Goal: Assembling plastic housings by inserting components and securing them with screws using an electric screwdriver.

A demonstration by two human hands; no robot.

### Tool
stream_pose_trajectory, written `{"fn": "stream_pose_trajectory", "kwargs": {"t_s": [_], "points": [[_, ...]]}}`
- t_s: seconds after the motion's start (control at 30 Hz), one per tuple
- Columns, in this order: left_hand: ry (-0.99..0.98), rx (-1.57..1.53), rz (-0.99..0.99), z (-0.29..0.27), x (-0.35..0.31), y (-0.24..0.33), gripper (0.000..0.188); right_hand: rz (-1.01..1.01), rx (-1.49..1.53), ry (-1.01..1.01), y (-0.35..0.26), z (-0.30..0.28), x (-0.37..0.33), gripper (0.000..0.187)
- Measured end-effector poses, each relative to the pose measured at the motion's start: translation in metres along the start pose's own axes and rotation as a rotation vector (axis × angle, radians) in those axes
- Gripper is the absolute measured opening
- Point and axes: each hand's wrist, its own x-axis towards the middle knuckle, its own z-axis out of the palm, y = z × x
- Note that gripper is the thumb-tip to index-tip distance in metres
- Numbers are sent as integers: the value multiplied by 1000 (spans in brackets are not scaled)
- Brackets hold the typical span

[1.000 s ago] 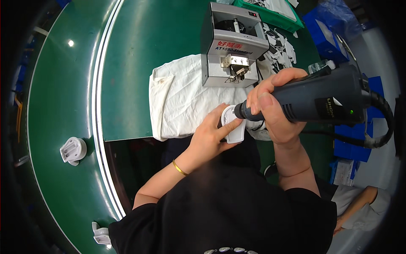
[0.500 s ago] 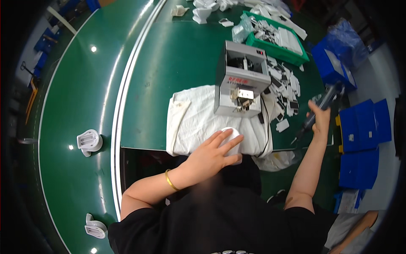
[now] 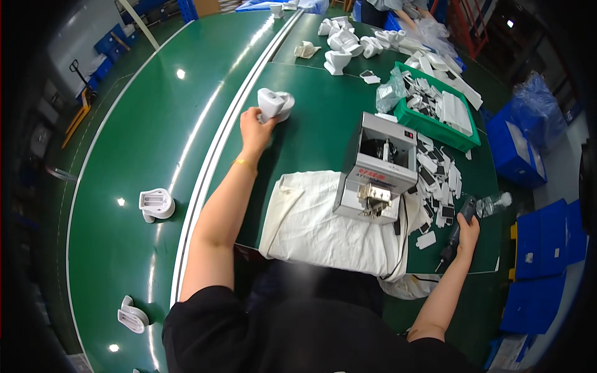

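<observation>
My left hand [image 3: 256,130] reaches far forward beside the white strip, fingers closed around a white moulded plastic part [image 3: 271,102]. That part has a rounded, two-lobed shape and is just above or on the green table; I cannot tell which. At the right edge of the table, my right hand [image 3: 470,234] is wrapped around a dark electric screwdriver [image 3: 454,241], its thin bit pointing down and toward me. Between my arms stands a grey screw feeder machine [image 3: 380,171] on a folded white cloth [image 3: 311,217].
Two similar white parts [image 3: 157,204] [image 3: 132,316] lie on the left green surface. A green bin [image 3: 463,142] of small pieces stands behind loose black-and-white pieces [image 3: 444,186]. More white parts [image 3: 344,42] sit far back. A clear bottle [image 3: 494,204] lies beyond the screwdriver; blue boxes [image 3: 540,233] stand right.
My left hand has moved from the cloth's front edge forward and left, and now grips a white part. My right hand has come lower with the screwdriver. The whole view has shifted.
</observation>
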Motion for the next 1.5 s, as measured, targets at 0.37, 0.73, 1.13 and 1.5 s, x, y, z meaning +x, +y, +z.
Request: {"fn": "stream_pose_trajectory", "kwargs": {"t_s": [0.37, 0.73, 1.13, 1.5], "points": [[-347, -65, -268, 79, 68, 26, 98, -203, -54, 196, -77, -9, -45, 50], [-620, 705, 88, -296, -13, -26, 98, -337, 119, -86, -135, 35, -94, 34], [-402, -122, 272, -253, -86, 77, 47, -385, 335, -673, -198, 121, -225, 38], [-1046, -958, 229, -121, -236, 158, 86, -14, 399, -774, -172, 98, -232, 25]]}}
